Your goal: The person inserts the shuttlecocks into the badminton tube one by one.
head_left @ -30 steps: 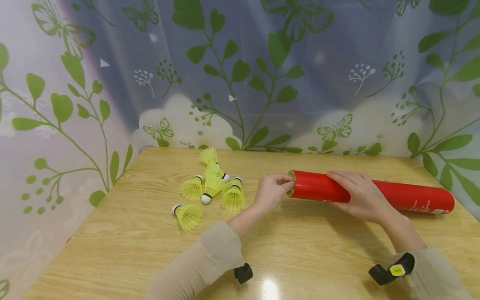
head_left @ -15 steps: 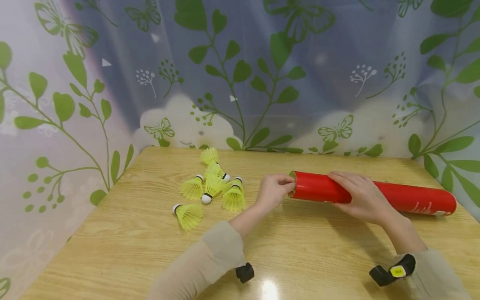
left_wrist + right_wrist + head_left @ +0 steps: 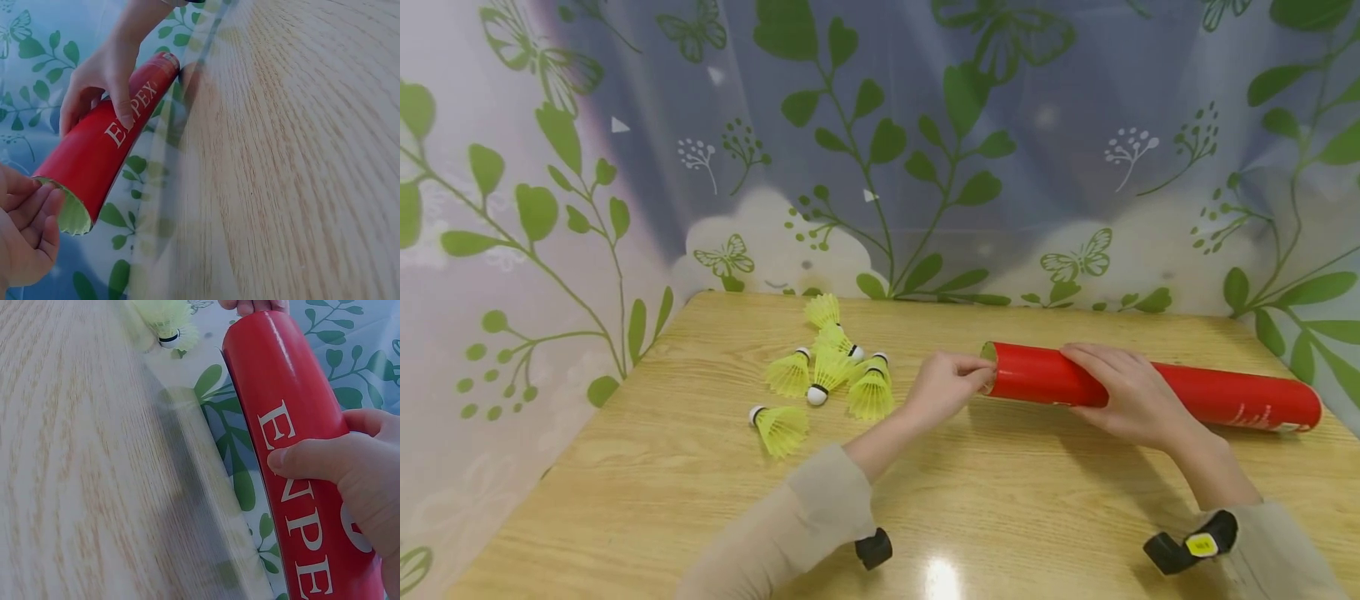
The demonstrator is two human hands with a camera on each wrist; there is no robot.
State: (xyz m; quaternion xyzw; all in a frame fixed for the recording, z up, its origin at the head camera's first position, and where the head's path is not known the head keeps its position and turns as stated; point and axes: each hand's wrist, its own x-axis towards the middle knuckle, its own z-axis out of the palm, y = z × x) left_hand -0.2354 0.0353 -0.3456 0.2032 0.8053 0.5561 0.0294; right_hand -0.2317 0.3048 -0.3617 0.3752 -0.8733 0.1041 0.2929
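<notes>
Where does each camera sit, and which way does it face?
Head: head-worn, facing forward and down over shuttlecocks and the red shuttlecock tube; left hand, right hand and sleeves show.
Left wrist: on that wrist, facing the tube's open end; both hands show.
Right wrist: on that wrist, looking along the tube at its white lettering; right hand and left fingers show.
Shared: both wrist views show that lettering.

On the desk (image 3: 625,487), a cluster of shuttlecocks (image 3: 829,367) lies left of the tube (image 3: 1225,396), with one shuttlecock (image 3: 781,430) apart, nearer the person. The tube reaches sideways over the desk's right part, its open end facing the cluster; the left fingers (image 3: 973,364) are at that mouth, how far inside being hard to tell, and the right hand (image 3: 1127,396) wraps it further right. Behind the desk hangs a curtain (image 3: 895,242).
</notes>
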